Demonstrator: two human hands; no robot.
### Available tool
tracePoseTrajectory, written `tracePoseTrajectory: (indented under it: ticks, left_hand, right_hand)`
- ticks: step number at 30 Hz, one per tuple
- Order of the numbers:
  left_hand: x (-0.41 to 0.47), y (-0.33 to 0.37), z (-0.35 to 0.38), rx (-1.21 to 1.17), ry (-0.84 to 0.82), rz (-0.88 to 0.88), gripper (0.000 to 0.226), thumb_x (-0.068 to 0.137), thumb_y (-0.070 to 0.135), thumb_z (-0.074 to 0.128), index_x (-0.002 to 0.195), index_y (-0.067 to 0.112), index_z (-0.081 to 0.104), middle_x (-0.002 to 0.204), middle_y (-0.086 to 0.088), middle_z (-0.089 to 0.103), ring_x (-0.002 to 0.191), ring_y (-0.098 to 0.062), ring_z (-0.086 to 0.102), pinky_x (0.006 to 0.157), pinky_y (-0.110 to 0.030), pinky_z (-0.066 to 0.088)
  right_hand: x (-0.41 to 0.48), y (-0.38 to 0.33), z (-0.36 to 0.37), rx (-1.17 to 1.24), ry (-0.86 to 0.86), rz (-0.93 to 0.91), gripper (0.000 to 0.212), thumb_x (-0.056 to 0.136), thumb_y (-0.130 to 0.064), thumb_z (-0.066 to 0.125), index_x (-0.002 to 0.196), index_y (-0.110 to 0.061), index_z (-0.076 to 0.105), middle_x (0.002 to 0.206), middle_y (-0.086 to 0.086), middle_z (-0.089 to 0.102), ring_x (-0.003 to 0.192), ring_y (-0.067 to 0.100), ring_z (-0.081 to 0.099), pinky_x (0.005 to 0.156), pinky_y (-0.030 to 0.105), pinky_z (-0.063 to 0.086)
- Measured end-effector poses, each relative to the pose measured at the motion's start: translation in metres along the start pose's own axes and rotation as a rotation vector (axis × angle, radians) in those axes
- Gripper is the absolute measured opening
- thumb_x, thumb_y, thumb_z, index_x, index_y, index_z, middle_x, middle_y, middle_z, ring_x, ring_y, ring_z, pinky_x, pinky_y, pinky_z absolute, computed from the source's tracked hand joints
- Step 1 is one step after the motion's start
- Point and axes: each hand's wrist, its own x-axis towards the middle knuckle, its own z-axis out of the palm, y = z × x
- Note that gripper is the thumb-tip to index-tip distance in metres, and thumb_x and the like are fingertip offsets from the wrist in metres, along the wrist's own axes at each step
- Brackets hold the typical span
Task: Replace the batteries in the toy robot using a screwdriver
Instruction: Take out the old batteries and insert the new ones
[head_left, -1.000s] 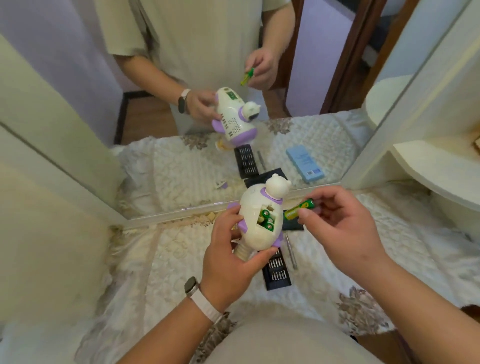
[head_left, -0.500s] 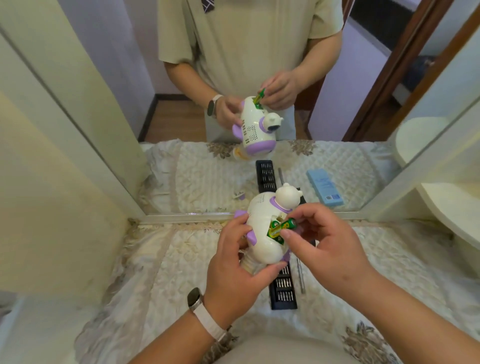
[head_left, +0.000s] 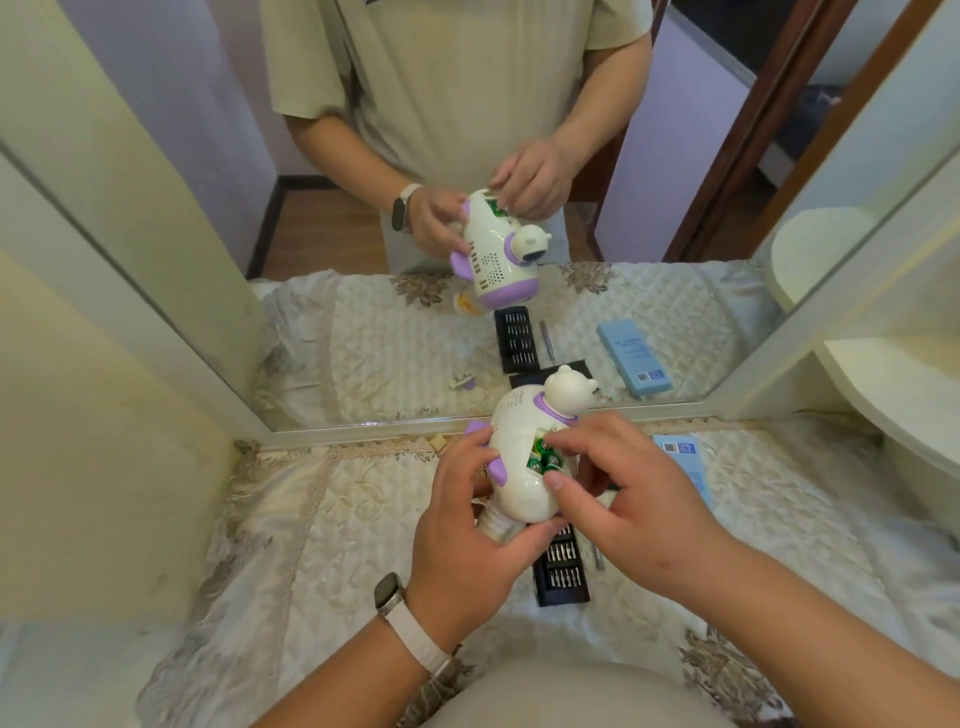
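The toy robot (head_left: 519, 483) has a smooth white body, a round bear-like head, a purple collar and small purple arms on its sides. The compartment in its back is open, and green batteries (head_left: 540, 460) lie inside with their metal ends showing.

It is held in the air above the tabletop (head_left: 322, 519), which is covered with a quilted cloth, just in front of the mirror (head_left: 363, 427). Its long axis runs away from the person, from the base near the left palm to the head. The head points to the mirror and a little to the right, and the open back faces up to the camera.

The left hand (head_left: 467, 556) grips the body from the left and from below, its fingers curled round it. The right hand (head_left: 634, 514) has bent fingers; forefinger and thumb pinch the batteries from both ends.

The mirror edge is very near behind the head. A black bit case (head_left: 563, 584) lies under the hands and a blue box (head_left: 691, 467) to the right. To the left the cloth stretches wide up to the cream side panel (head_left: 104, 441).
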Motion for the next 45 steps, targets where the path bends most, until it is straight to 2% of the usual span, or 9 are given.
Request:
tracePoseTrajectory:
  ticks: [6, 10, 14, 22, 29, 31, 35, 40, 45]
  left_hand:
    - [0.001, -0.011, 0.001, -0.020, -0.016, -0.046, 0.065, 0.065, 0.041, 0.086, 0.118, 0.036, 0.049, 0.141, 0.007, 0.048, 0.103, -0.019, 0.066, 0.072, -0.025, 0.055]
    - [-0.003, -0.021, 0.001, -0.066, -0.041, -0.092, 0.064, 0.064, 0.040, 0.084, 0.116, 0.045, 0.048, 0.139, 0.015, 0.047, 0.107, -0.019, 0.065, 0.076, -0.023, 0.054]
    - [-0.016, -0.043, 0.000, -0.084, -0.059, -0.222, 0.074, 0.060, 0.044, 0.084, 0.121, 0.056, 0.044, 0.141, 0.010, 0.049, 0.109, -0.014, 0.066, 0.082, -0.023, 0.054]
    - [-0.031, -0.091, -0.017, -0.060, 0.032, -0.302, 0.072, 0.064, 0.041, 0.084, 0.122, 0.054, 0.045, 0.144, 0.019, 0.043, 0.117, -0.022, 0.062, 0.090, -0.041, 0.056]
    - [-0.022, -0.113, -0.043, -0.018, 0.213, -0.301, 0.075, 0.063, 0.026, 0.090, 0.112, 0.058, 0.044, 0.138, 0.028, 0.043, 0.109, -0.002, 0.061, 0.081, -0.018, 0.053]
    - [-0.024, -0.115, -0.050, -0.017, 0.240, -0.295, 0.073, 0.062, 0.033, 0.088, 0.112, 0.060, 0.043, 0.137, 0.030, 0.044, 0.111, -0.002, 0.061, 0.082, -0.018, 0.053]
    - [-0.039, -0.122, -0.065, 0.002, 0.223, -0.286, 0.075, 0.062, 0.037, 0.083, 0.124, 0.052, 0.044, 0.143, 0.019, 0.047, 0.118, -0.006, 0.059, 0.085, -0.025, 0.055]
    - [-0.060, -0.133, -0.083, 0.197, 0.139, -0.213, 0.069, 0.079, 0.057, 0.070, 0.139, 0.045, 0.038, 0.140, -0.002, 0.048, 0.127, -0.016, 0.052, 0.093, -0.027, 0.052]
    - [-0.065, -0.138, -0.092, 0.283, 0.128, -0.218, 0.070, 0.081, 0.055, 0.067, 0.142, 0.040, 0.036, 0.142, -0.007, 0.046, 0.130, -0.022, 0.050, 0.088, -0.040, 0.056]
  right_hand:
    - [-0.002, 0.008, 0.010, -0.009, -0.021, 0.006, 0.044, 0.089, -0.041, 0.051, 0.124, -0.019, 0.064, 0.107, -0.022, 0.049, 0.085, 0.007, 0.056, 0.074, 0.022, 0.050]
    - [-0.006, 0.019, 0.024, 0.022, -0.028, 0.012, 0.041, 0.090, -0.032, 0.052, 0.125, -0.014, 0.064, 0.104, -0.015, 0.049, 0.084, 0.004, 0.055, 0.073, 0.016, 0.046]
    - [-0.013, 0.034, 0.044, 0.067, -0.121, 0.084, 0.044, 0.091, -0.034, 0.049, 0.128, -0.016, 0.062, 0.107, -0.015, 0.048, 0.088, 0.005, 0.055, 0.077, 0.014, 0.046]
    - [-0.008, 0.054, 0.086, 0.151, -0.300, 0.181, 0.048, 0.088, -0.039, 0.049, 0.132, -0.023, 0.056, 0.120, -0.022, 0.045, 0.095, 0.005, 0.057, 0.084, 0.016, 0.047]
    - [0.011, 0.099, 0.104, -0.078, -0.417, 0.314, 0.032, 0.096, -0.026, 0.054, 0.127, -0.023, 0.058, 0.106, -0.017, 0.047, 0.084, 0.004, 0.057, 0.083, 0.021, 0.047]
    - [0.017, 0.116, 0.111, -0.167, -0.481, 0.362, 0.033, 0.096, -0.029, 0.052, 0.128, -0.021, 0.056, 0.109, -0.010, 0.050, 0.084, 0.007, 0.057, 0.085, 0.026, 0.047]
    - [0.028, 0.134, 0.127, -0.278, -0.579, 0.413, 0.042, 0.095, -0.029, 0.051, 0.135, -0.019, 0.048, 0.123, 0.000, 0.050, 0.085, 0.011, 0.055, 0.078, 0.024, 0.042]
    - [0.049, 0.134, 0.158, -0.324, -0.579, 0.329, 0.055, 0.092, -0.031, 0.057, 0.142, -0.018, 0.040, 0.127, 0.004, 0.048, 0.106, 0.024, 0.057, 0.084, 0.033, 0.047]
    - [0.063, 0.135, 0.187, -0.376, -0.610, 0.285, 0.021, 0.092, -0.028, 0.054, 0.105, -0.011, 0.055, 0.099, 0.001, 0.044, 0.084, 0.027, 0.057, 0.064, 0.031, 0.040]
